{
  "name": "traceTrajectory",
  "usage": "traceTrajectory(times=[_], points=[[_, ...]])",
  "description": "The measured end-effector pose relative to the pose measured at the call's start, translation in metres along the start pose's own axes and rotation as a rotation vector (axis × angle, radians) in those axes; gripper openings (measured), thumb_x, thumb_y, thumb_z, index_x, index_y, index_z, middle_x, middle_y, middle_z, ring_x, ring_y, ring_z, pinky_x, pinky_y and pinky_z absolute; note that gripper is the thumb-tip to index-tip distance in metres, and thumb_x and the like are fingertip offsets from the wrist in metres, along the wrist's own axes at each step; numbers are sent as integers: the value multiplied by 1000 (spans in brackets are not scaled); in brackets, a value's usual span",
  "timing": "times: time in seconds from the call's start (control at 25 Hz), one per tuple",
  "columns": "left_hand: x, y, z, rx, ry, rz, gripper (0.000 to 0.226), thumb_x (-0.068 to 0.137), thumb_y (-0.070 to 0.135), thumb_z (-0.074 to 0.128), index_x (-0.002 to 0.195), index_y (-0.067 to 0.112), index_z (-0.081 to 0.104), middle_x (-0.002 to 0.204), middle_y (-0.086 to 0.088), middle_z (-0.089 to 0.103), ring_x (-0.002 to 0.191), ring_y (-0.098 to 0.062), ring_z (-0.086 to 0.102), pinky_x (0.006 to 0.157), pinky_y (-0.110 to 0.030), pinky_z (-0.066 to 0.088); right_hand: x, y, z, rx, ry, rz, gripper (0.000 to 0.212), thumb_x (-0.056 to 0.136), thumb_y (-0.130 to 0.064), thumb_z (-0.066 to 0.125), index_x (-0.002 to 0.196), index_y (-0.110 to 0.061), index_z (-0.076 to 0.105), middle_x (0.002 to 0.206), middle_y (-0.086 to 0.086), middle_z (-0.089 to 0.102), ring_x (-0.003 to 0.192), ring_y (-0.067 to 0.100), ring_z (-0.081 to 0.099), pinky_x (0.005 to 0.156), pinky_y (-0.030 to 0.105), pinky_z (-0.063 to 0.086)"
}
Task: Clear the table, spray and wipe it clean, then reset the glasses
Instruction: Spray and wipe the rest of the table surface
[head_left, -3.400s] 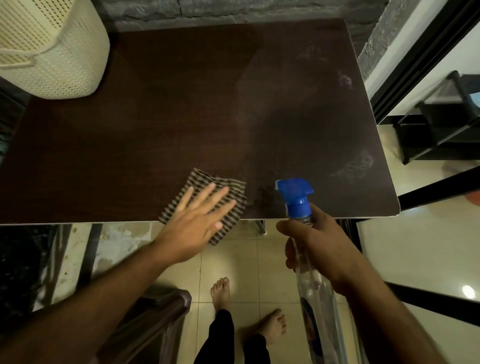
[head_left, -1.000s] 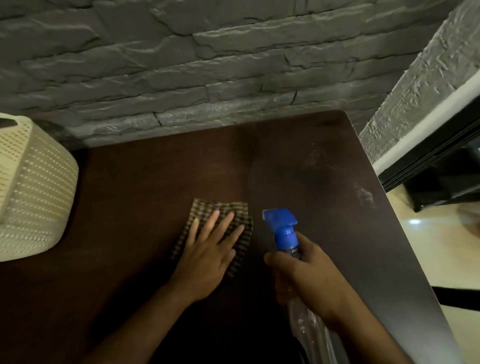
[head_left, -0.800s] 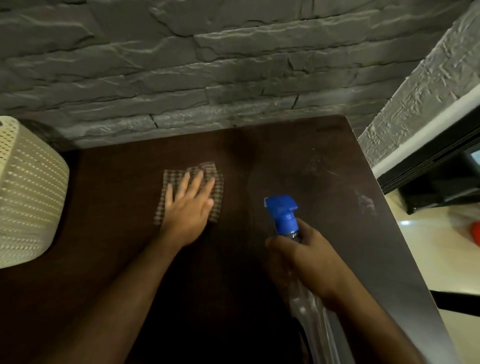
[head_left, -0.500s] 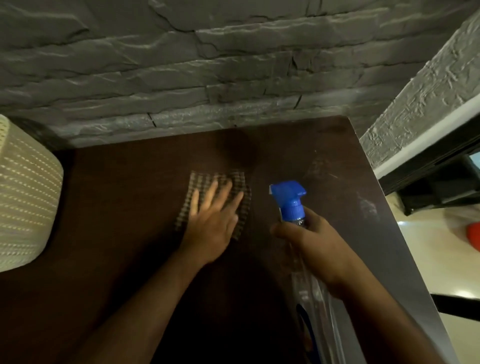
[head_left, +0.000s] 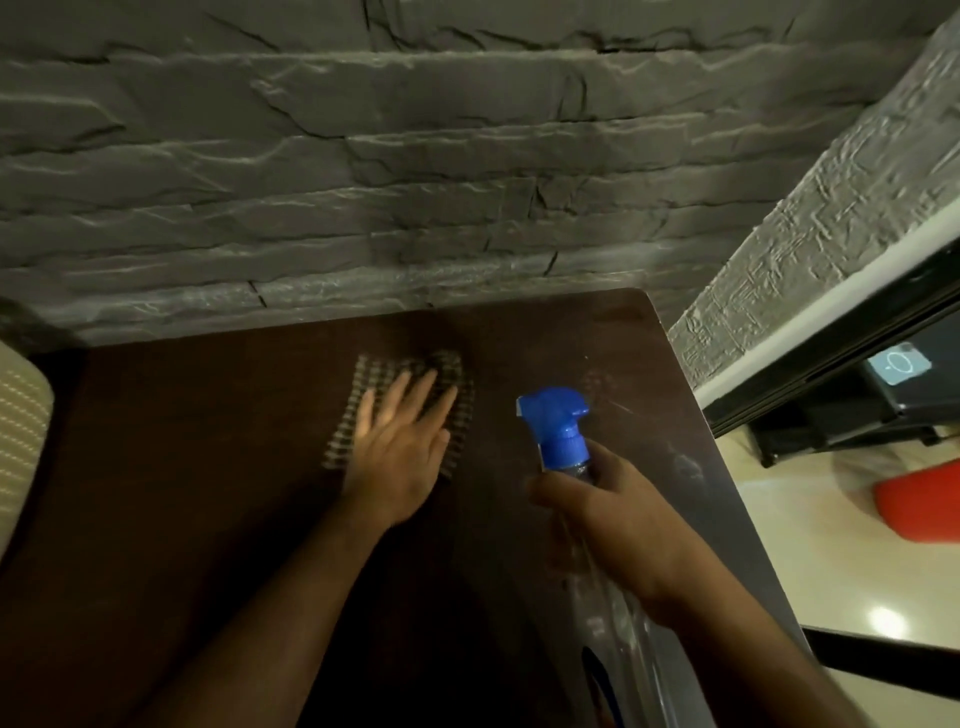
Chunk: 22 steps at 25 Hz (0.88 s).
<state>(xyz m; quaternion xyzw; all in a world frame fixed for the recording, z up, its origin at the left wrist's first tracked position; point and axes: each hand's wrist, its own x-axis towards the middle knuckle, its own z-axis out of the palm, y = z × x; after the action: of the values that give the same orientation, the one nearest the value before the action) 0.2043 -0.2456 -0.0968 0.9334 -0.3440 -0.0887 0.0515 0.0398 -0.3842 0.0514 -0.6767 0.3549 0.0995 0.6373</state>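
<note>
My left hand (head_left: 400, 452) lies flat, fingers spread, pressing a checked cloth (head_left: 457, 374) onto the dark brown table (head_left: 182, 467) near its far edge; the cloth is motion-blurred. My right hand (head_left: 618, 519) is closed around the neck of a clear spray bottle (head_left: 623, 639) with a blue trigger head (head_left: 556, 426), held upright over the table's right half. No glasses are in view.
A cream perforated basket (head_left: 21, 457) stands on the table at the far left. A grey stone wall (head_left: 415, 182) backs the table. Smudges (head_left: 685, 467) mark the surface near the right edge. A red object (head_left: 919, 504) lies on the tiled floor at right.
My left hand has slid the cloth from the near edge toward the wall, then left and back right. The spray bottle stays in my right hand.
</note>
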Motion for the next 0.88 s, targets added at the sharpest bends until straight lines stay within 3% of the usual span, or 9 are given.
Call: traceTrajectory(times=[0.16,0.28,0.52,0.68,0.88], points=[[28,-33,-8,-62,-5,-201,51,102,43,21,153,38,14,163,9,5,150,-16,-3,119,-49,1,7,8,-2,-24,-10,25,49,61,-50,69,105,-33,55,77,3,68,65,21,67,77,55,58],[85,-6,-15,-46,-53,-181,52,104,41,22,154,35,10,164,7,0,150,-20,-5,119,-50,1,17,11,-4,-36,13,21,60,62,-49,68,116,-28,54,83,5,68,65,19,67,75,50,60],[87,-5,-9,-101,-49,-141,51,104,40,23,154,35,11,163,9,-2,149,-15,-9,119,-46,-4,32,-17,-22,-33,-14,-57,33,80,-34,68,108,-25,53,78,6,63,61,20,62,70,47,57],[87,1,-12,-104,-47,-154,51,104,40,24,154,36,10,163,10,-3,149,-14,-9,119,-45,-6,56,-37,-39,-63,-6,-94,39,84,-32,65,117,-19,50,87,10,60,73,25,61,75,44,56],[85,0,-14,-127,-34,-143,51,104,39,24,154,35,12,163,9,-1,149,-14,-8,118,-45,-6,65,-40,-51,-34,16,-73,38,88,-28,63,121,-17,47,87,12,60,69,23,63,64,34,58]])
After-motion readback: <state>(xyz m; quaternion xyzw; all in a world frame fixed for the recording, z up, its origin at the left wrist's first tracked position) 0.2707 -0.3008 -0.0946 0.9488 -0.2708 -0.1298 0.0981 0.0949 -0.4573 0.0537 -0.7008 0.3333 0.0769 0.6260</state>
